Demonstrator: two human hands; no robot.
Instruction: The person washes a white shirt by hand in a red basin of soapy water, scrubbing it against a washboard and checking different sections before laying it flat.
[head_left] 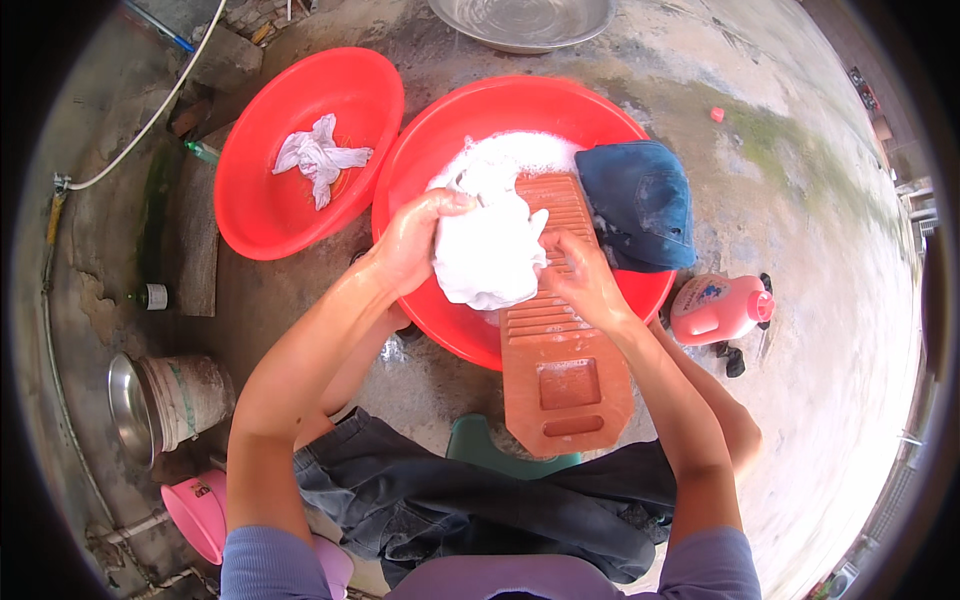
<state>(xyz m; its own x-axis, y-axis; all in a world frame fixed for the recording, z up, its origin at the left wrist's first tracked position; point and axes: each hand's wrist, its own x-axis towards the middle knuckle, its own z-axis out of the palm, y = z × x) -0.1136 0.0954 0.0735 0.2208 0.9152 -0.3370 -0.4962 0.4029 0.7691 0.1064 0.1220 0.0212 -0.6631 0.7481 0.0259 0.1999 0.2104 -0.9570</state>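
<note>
A bunched wet white cloth [487, 255] is held up over the washboard. My left hand [412, 238] grips its left side, the thumb lying across the top. On the other side, the curled fingers of my right hand [583, 280] hold the cloth's right edge; some fingertips are hidden. The orange-brown ridged washboard [567, 335] leans out of a large red basin [490, 100] toward me. White suds [535, 150] float in the basin behind the cloth. A dark blue wet garment [640, 205] hangs over the basin's right rim.
A second red basin [245, 190] at left holds a twisted white cloth [320, 160]. A pink detergent jug [715, 308] lies at right. A metal basin [525, 22] sits at the back, a bucket [175, 400] at left. A green stool [480, 440] shows below me.
</note>
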